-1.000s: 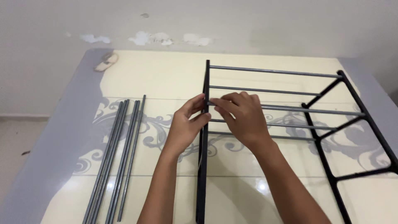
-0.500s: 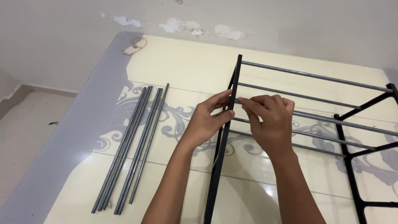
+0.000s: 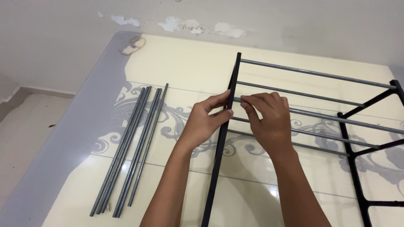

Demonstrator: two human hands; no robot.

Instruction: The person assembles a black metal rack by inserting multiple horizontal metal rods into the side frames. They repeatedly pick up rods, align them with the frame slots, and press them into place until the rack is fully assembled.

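A black side bar of a rack frame lies lengthwise on the cream table. Several grey rods run from it to the right, toward a second black side frame. My left hand pinches the black bar from the left with thumb and fingers. My right hand grips the end of the third grey rod where it meets the bar. Both hands touch at that joint.
A bundle of several loose grey rods lies on the table's left part, parallel to the bar. A small pale object sits at the far left corner. The wall behind has chipped paint; floor shows at left.
The view has shifted, so the frame now sits further right in the picture. My hands stay at the same joint of rod and black bar.
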